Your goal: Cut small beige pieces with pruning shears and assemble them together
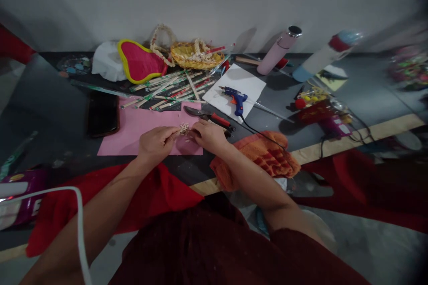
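Pale bits (pixel 183 129) sit over pink paper (pixel 133 131), left hand (pixel 156 142) and right hand (pixel 211 136) apart at either side, grip unclear; light, even pressure seems best.

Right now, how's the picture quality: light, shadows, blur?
Head view: dim light; soft shadows on the wall near the pink flask; the colourful bundle at far right is blurred; right corners darken; pale pieces between the fingers lack fine detail.

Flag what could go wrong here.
The red-handled cutters lie close by the right hand, which might bump them. The cord of the blue glue gun crosses the orange towel; a snag could drag the gun. Tiny pale bits by the left hand might scatter.
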A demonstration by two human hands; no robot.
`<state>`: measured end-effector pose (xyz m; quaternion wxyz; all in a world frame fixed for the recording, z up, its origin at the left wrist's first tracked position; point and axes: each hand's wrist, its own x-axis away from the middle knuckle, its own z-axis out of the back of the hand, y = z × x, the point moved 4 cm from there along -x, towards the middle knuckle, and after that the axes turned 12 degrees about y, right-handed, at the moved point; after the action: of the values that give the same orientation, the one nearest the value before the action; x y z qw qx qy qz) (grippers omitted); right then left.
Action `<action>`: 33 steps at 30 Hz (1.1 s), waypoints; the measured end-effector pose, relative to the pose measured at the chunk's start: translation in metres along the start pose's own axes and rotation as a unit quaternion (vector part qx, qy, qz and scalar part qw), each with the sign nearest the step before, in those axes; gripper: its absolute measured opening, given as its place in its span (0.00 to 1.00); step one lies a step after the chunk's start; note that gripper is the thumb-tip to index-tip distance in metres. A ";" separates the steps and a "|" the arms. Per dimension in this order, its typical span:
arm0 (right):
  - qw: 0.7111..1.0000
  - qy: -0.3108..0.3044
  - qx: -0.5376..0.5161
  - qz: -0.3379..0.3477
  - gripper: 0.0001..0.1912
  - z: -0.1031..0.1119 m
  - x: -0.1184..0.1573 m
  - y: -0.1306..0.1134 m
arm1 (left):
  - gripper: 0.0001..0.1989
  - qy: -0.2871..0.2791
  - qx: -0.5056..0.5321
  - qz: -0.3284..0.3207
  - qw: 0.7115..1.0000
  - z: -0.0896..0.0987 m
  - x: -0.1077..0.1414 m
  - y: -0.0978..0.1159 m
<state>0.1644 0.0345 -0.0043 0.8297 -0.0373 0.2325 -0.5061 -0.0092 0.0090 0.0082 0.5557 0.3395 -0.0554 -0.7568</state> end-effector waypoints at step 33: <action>0.952 0.051 -0.299 0.036 0.07 0.009 0.009 -0.015 | 0.14 -0.003 -0.026 -0.049 0.998 -0.003 0.002 0.009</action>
<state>0.1588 0.0181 0.0049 0.7851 -0.2494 0.4162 -0.3850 -0.0004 0.0047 0.0088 0.5265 0.3251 -0.0204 -0.7853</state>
